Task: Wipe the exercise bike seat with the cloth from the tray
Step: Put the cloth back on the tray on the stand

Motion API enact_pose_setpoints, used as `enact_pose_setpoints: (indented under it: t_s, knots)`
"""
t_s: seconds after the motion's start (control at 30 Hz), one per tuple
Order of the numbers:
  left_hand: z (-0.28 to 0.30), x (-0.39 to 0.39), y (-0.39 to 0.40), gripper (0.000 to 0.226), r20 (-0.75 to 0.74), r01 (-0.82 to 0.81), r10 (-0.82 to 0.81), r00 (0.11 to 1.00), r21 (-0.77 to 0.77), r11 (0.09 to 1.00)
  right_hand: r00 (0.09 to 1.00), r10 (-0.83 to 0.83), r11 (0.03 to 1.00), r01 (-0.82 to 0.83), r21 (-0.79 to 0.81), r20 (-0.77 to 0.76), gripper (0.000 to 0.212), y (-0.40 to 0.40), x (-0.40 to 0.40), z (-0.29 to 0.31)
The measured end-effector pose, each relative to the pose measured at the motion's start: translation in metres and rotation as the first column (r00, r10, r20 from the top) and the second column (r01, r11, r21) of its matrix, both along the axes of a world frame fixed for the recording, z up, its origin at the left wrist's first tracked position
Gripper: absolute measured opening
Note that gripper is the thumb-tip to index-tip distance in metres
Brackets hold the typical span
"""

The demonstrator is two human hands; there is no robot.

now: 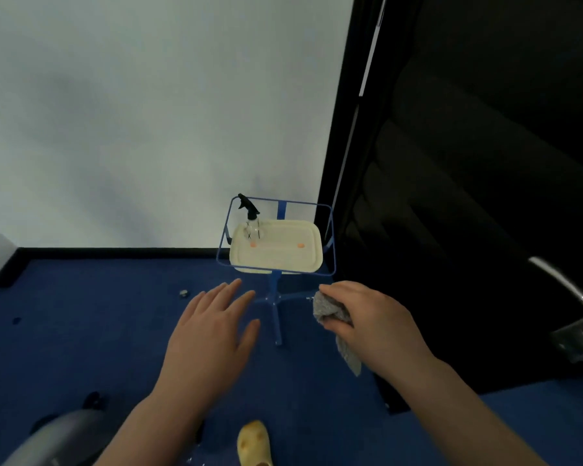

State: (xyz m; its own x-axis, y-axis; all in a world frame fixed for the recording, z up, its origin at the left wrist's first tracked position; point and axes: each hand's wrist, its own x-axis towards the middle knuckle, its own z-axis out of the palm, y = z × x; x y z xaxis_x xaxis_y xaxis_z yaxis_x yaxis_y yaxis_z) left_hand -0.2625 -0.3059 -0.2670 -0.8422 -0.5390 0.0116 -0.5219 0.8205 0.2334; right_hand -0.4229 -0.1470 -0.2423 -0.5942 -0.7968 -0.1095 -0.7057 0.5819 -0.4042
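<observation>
My right hand (374, 317) is closed around a grey cloth (327, 311), whose loose end hangs below my palm. It sits just below and right of the cream tray (283, 260), which rests on a blue wire stand (278, 297). My left hand (212, 331) hovers flat with fingers spread and nothing in it, left of the stand's post. A clear spray bottle (253, 223) with a black trigger stands in the tray's back left corner. A grey rounded part (51, 438) shows at the bottom left; I cannot tell whether it belongs to the bike. The seat is not visible.
Blue carpet covers the floor, and a white wall rises behind the stand. A dark opening with a metal handle (566, 287) fills the right side. A yellow shoe (253, 445) shows at the bottom edge. A small object (183, 293) lies on the carpet.
</observation>
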Motion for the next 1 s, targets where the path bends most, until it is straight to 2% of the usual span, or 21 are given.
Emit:
enact_pose_setpoints:
  t_s: [0.23, 0.47, 0.77, 1.0]
  knots:
    - [-0.007, -0.074, -0.081, 0.045, 0.028, 0.058, -0.060, 0.998, 0.061, 0.996, 0.997, -0.071, 0.997, 0.071, -0.002, 0.038, 0.038, -0.063, -0.061, -0.015]
    - [-0.038, -0.141, -0.125, 0.046, 0.069, -0.004, -0.005, 0.998, 0.132, 0.991, 0.994, -0.063, 0.997, 0.058, 0.050, 0.093, 0.038, -0.120, -0.141, -0.061]
    - [-0.094, -0.229, -0.183, 0.048, 0.201, -0.205, 0.150, 0.968, 0.286, 0.936, 0.982, 0.039, 0.990, -0.063, 0.123, 0.184, 0.036, -0.207, -0.235, -0.161]
    - [-0.133, -0.253, -0.208, 0.048, 0.232, -0.280, 0.214, 0.949, 0.309, 0.909, 0.958, 0.104, 0.950, -0.176, 0.257, 0.268, 0.027, -0.265, -0.269, -0.257]
